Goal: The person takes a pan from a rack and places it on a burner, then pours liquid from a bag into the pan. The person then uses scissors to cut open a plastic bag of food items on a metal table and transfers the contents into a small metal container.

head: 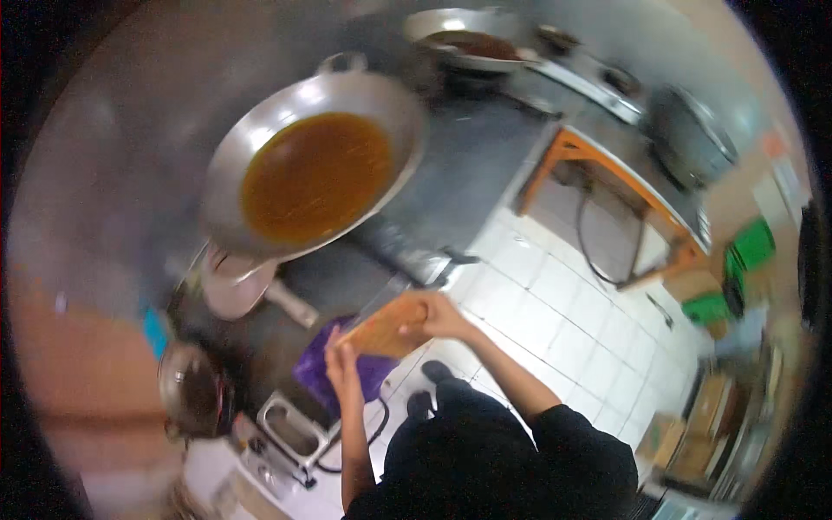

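A flat, rectangular orange-brown block or packet (389,325) is held between my two hands; blur hides what it is made of. My left hand (341,364) grips its near left end, while my right hand (434,317) has hold of the right end. Just beyond and below it sits a purple plastic bag (318,370), partly hidden by my left hand and forearm. A large metal wok (224,195) with brown liquid (318,175) in it stands on the dark counter, up and to the left of my hands.
A light pan with a handle (237,289) lies under the wok's near edge. Lidded pot (188,390) and metal container (292,426) stand at lower left. Another wok (468,42), a tall pot (692,136) and an orange-framed stand (624,169) are farther off. White floor tiles (552,292) lie right.
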`<move>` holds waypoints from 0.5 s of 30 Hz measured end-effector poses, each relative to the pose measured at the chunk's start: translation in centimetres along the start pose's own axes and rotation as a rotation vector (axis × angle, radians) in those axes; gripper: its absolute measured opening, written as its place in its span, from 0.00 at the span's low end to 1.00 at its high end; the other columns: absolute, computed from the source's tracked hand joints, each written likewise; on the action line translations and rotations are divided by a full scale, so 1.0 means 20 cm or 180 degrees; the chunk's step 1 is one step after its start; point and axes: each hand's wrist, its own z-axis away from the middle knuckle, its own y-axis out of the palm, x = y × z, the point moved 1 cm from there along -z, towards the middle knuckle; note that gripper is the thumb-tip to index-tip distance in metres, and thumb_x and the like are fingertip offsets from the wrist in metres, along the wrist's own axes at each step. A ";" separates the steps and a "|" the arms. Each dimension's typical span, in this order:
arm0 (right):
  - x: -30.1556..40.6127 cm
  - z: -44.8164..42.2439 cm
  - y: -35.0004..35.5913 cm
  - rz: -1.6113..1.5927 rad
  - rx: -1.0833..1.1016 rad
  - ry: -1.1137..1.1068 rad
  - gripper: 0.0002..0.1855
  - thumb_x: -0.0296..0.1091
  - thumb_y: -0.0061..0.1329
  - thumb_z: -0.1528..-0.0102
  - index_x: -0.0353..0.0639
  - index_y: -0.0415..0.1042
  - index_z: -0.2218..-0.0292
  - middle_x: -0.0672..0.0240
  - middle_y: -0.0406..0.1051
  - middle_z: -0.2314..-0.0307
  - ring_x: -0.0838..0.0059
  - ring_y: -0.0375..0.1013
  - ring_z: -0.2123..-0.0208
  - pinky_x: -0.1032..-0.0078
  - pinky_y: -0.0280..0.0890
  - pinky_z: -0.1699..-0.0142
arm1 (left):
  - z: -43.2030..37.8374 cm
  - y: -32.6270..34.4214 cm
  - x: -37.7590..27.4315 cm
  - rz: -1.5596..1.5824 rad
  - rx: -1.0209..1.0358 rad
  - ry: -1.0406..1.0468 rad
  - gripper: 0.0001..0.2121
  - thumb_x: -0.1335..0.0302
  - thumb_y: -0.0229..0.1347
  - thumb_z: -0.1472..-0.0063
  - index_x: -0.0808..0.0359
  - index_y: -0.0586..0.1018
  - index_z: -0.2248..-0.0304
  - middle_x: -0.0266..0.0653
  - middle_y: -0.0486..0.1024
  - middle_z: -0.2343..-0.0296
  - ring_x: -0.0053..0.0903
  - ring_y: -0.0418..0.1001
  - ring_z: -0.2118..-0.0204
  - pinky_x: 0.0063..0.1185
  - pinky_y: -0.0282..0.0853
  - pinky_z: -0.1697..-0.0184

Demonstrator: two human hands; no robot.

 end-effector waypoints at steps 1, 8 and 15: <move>0.00 0.10 -0.03 -0.0006 -0.0479 -0.0321 0.25 0.37 0.60 0.64 0.39 0.69 0.64 0.65 0.71 0.71 0.77 0.69 0.68 0.78 0.63 0.60 | 0.00 0.04 0.03 -0.0096 0.0186 0.0253 0.17 0.66 0.46 0.42 0.70 0.65 0.58 0.40 0.66 0.63 0.23 0.65 0.64 0.21 0.61 0.59; 0.05 0.84 0.01 -0.0846 -0.2712 0.0011 0.26 0.38 0.59 0.61 0.34 0.65 0.62 0.67 0.69 0.68 0.80 0.65 0.64 0.78 0.60 0.57 | 0.23 0.62 -0.21 0.0903 0.1461 -0.0295 0.12 0.67 0.44 0.41 0.69 0.69 0.76 0.34 0.66 0.79 0.20 0.66 0.74 0.19 0.62 0.69; 0.29 1.92 -0.09 -0.0541 -0.3533 0.0563 0.19 0.41 0.56 0.58 0.38 0.70 0.68 0.68 0.71 0.74 0.80 0.68 0.67 0.79 0.62 0.60 | 0.93 1.08 -0.12 -0.0004 0.3333 0.1296 0.05 0.84 0.50 0.55 0.70 0.70 0.85 0.34 0.65 0.84 0.21 0.62 0.78 0.17 0.58 0.73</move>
